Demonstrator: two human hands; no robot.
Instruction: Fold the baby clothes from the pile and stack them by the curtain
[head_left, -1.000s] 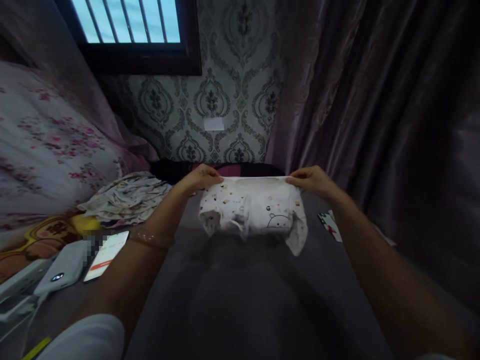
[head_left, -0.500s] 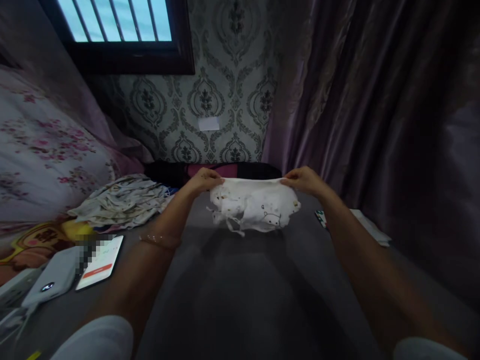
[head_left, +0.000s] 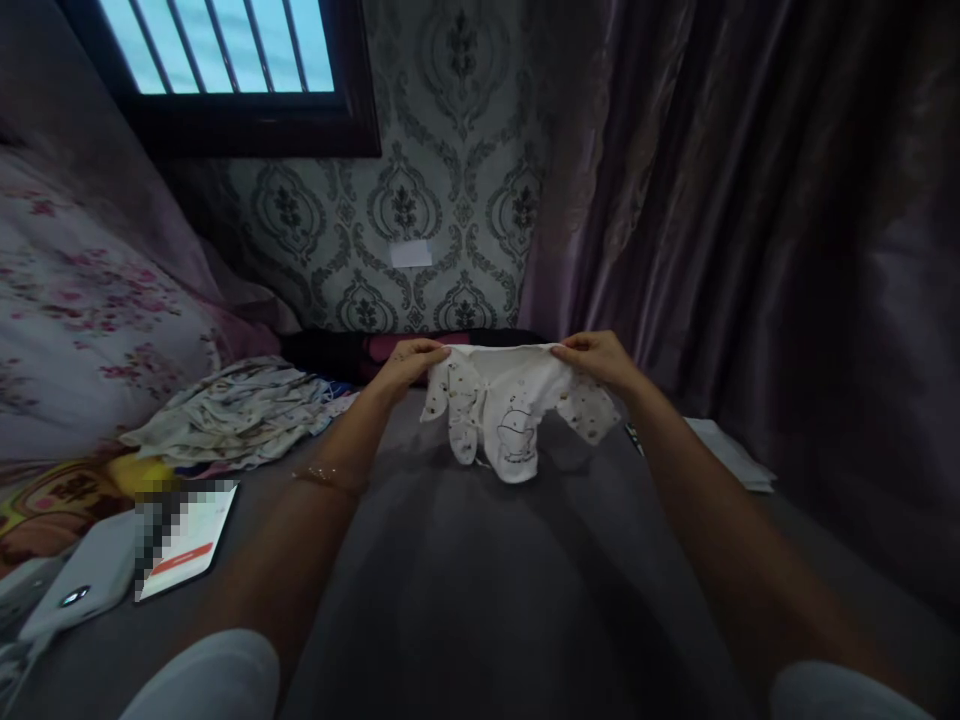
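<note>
A small white baby shirt (head_left: 504,400), with tiny printed figures and a larger line-drawn animal, hangs stretched between my hands above the grey bed surface. My left hand (head_left: 409,362) pinches one end of its upper edge between thumb and fingers. At the other end of that edge, my right hand (head_left: 600,358) grips the cloth in the same way. Both sleeves dangle outside or beneath my hands, and the front panels hang down separately.
To the left lies a heap of crumpled light clothes (head_left: 232,412). Closer to me are a phone (head_left: 187,545) with a lit screen and a white power bank (head_left: 86,580). Folded white paper or cloth (head_left: 727,455) lies right. Purple curtains (head_left: 675,200) hang along that side.
The shirt has dropped open from a bunched, swinging shape, so its sleeves and front panels now hang apart. My hands keep their hold at nearly the same height.
</note>
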